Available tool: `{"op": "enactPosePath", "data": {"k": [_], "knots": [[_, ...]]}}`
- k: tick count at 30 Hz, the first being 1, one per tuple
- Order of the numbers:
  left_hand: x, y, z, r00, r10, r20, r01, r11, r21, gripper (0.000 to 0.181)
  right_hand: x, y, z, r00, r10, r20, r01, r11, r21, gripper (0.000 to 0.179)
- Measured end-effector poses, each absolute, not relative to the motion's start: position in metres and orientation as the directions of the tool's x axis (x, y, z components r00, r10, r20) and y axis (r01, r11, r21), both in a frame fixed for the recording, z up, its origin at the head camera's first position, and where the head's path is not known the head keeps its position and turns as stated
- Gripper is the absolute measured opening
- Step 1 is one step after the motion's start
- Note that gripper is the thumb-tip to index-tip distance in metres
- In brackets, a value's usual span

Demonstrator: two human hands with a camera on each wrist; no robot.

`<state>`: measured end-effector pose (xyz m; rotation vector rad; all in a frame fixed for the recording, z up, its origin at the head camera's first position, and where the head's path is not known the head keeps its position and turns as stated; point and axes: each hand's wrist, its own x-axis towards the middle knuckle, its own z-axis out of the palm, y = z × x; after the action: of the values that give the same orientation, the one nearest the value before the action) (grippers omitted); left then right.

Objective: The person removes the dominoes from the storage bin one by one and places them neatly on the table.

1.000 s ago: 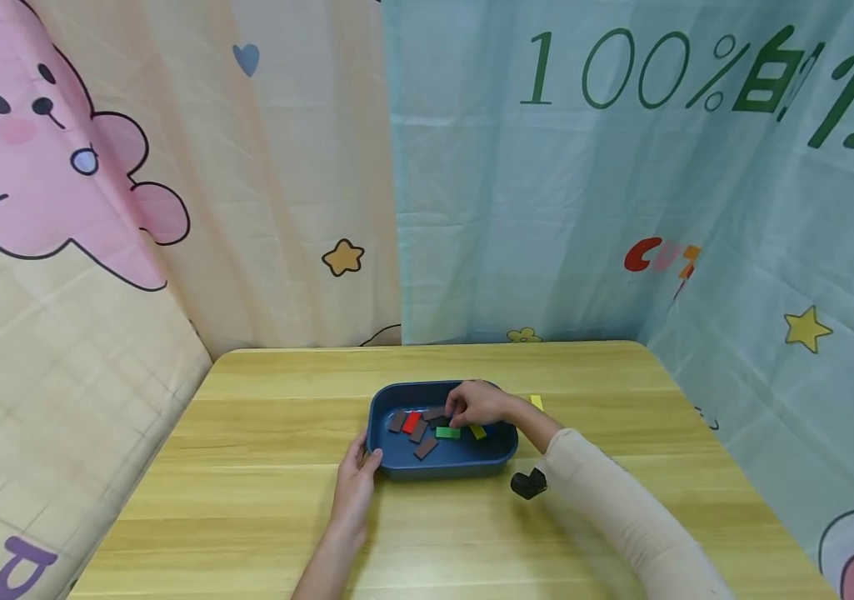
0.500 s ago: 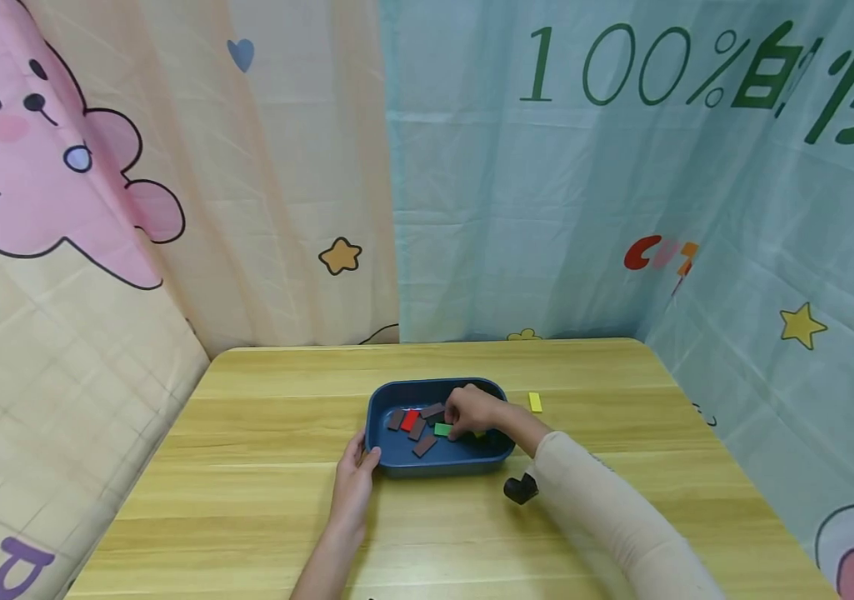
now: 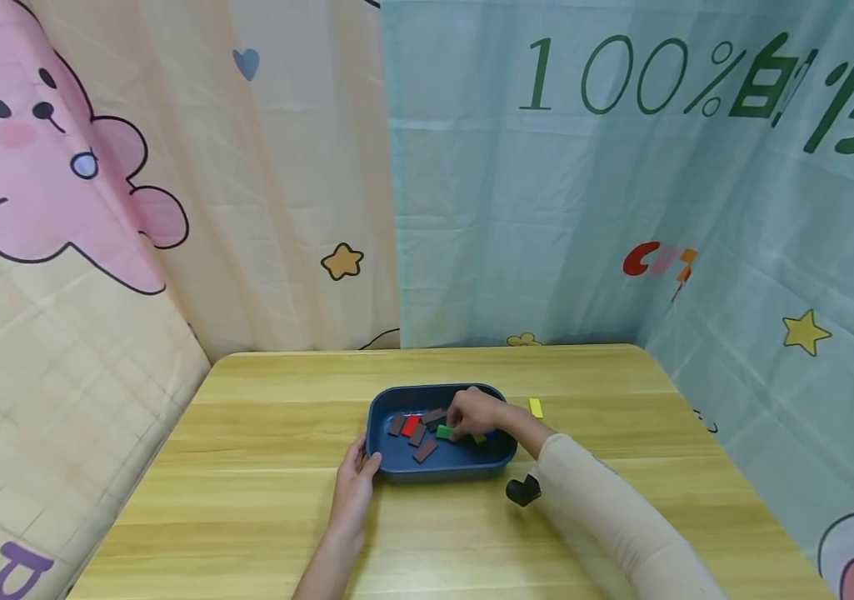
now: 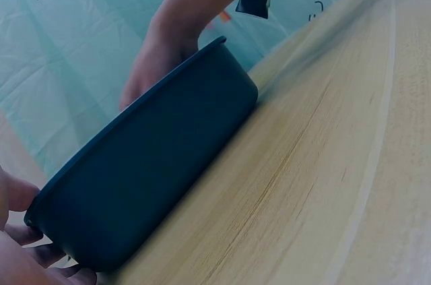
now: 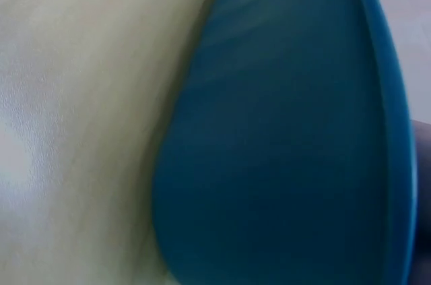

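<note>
A dark blue plastic basin (image 3: 441, 477) stands on the wooden table, with small flat rectangular blocks in it. My left hand (image 3: 355, 483) grips its left end, thumb over the rim and fingers against the outer wall, as the left wrist view also shows. Inside the basin, my right hand (image 3: 474, 412) pinches the right end of a green block (image 3: 444, 432). To its left lie a red block (image 3: 411, 426) and several brown blocks (image 3: 425, 451). A yellow block (image 3: 479, 438) and a bit of blue show partly under the right hand. The basin's wall hides the right fingers in the right wrist view.
One yellow block (image 3: 536, 408) lies on the table (image 3: 247, 500), right of the basin. A black wrist camera (image 3: 523, 490) hangs below the right sleeve, close to the basin's front right corner. Printed curtains (image 3: 284, 208) stand behind and beside the table.
My right hand has lowered slightly onto the green block, whose right end its fingers now cover. A bit of blue has come into view under the hand. The left hand stays at the basin.
</note>
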<state>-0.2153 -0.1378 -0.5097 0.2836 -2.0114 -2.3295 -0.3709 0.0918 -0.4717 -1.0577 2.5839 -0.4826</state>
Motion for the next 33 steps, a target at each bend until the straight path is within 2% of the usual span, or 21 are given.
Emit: {"op": "enactPosePath", "data": {"k": [12, 23, 33], "knots": [[-0.215, -0.137, -0.509, -0.981, -0.169, -0.097, -0.073, -0.142, 0.987, 0.055, -0.371, 0.099, -0.455, -0.684, -0.720, -0.114, -0.589, 0.638, -0.496, 0.014], [-0.213, -0.137, -0.510, -0.982, -0.162, -0.101, -0.076, -0.152, 0.986, 0.056, -0.371, 0.110, -0.446, -0.686, -0.721, -0.099, -0.586, 0.627, -0.513, 0.017], [-0.212, -0.139, -0.511, -0.981, -0.164, -0.100, -0.075, -0.149, 0.986, 0.056, -0.370, 0.125, -0.434, -0.721, -0.687, -0.088, -0.535, 0.633, -0.559, 0.018]]}}
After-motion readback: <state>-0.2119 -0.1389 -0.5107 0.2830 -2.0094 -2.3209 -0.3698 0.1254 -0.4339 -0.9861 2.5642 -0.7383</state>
